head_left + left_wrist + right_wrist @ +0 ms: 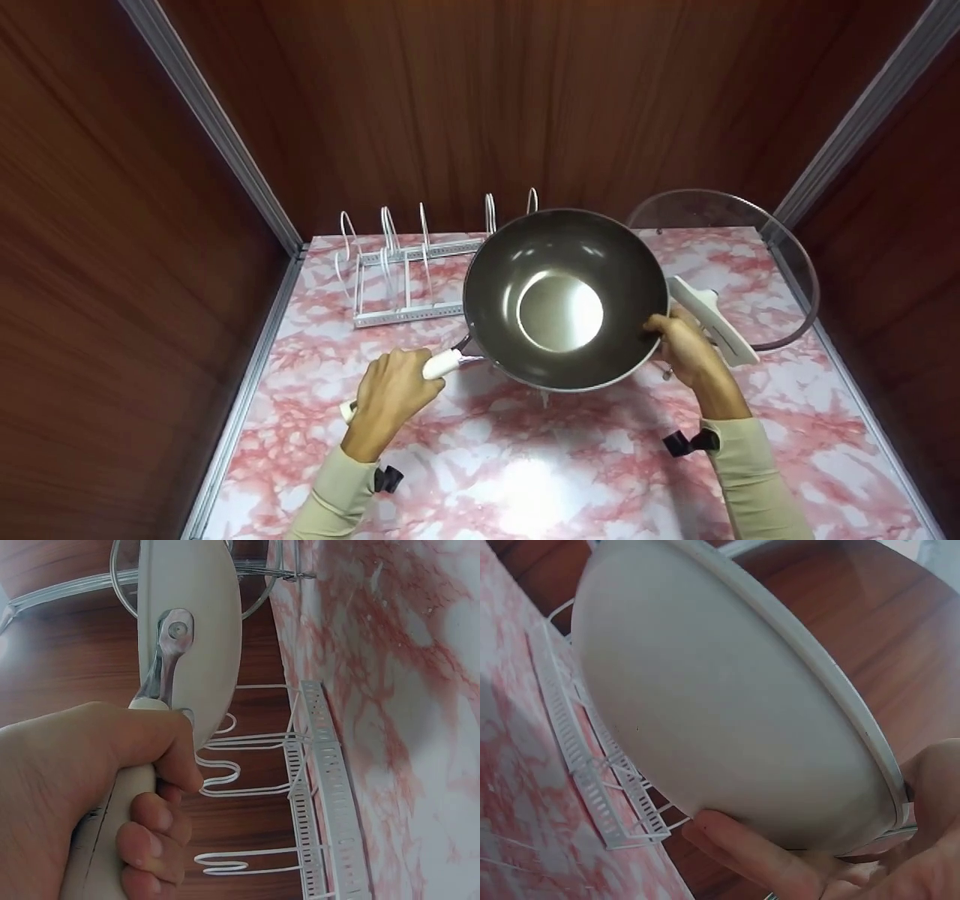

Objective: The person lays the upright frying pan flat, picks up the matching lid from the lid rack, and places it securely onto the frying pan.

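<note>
A dark-lined pan [562, 300] is held between two hands at the center of the head view, off the table [465, 465], its open side facing the camera. The left hand [394, 386], at lower left of the pan, has its fingers curled around the pale handle [442, 364]. The right hand [690, 349], at the pan's lower right, pinches the rim, thumb over the edge and fingers against the outside.

There is one pan, one clear lid [772, 292] and one white wire rack [409, 315]. The lid, at right of the frame, has a dark rim and a white grip [716, 322], which is just beside the right hand. The rack is left of center on the red-and-white marbled table; the tops of its wire loops show in five places, and the pan covers its right part. Three wood-grain walls [450, 97] enclose the table. Two light sleeves [757, 472] enter from the bottom edge.

The head view shows the pan's shiny dark inside; the wrist views show its pale outside instead. Only the left wrist view clearly shows the riveted metal bracket [176, 634] joining the handle to the pan. The right wrist view shows fingertips [716, 825] touching the pan's outer wall.
</note>
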`<action>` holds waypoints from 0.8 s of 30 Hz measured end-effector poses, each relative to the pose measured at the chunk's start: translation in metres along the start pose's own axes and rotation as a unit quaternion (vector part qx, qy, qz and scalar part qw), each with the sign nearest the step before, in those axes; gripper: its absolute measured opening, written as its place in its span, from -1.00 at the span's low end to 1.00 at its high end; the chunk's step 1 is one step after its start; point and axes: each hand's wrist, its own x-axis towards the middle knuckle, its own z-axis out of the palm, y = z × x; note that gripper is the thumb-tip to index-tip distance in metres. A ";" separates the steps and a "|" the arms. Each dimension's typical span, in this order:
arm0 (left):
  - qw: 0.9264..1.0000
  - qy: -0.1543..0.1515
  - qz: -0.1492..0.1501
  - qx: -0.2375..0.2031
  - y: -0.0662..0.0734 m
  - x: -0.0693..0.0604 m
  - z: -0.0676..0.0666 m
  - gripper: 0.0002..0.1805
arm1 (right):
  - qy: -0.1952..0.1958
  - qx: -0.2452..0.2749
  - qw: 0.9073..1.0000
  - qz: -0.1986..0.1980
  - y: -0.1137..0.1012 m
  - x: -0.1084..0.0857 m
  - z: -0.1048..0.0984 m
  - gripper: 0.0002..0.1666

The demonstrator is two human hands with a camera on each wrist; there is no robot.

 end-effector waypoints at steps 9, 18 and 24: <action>1.000 -0.010 0.009 0.003 -0.008 0.005 0.005 -0.80 | 0.045 -0.010 0.999 0.009 0.010 -0.009 0.001 -0.78; 1.000 -0.016 0.024 0.001 -0.014 0.010 0.010 -0.75 | 0.062 -0.002 0.998 0.000 0.020 -0.016 -0.001 -0.71; 0.999 -0.010 0.038 0.021 -0.016 0.011 0.013 -0.74 | 0.070 0.005 0.998 -0.001 0.028 -0.019 -0.002 -0.67</action>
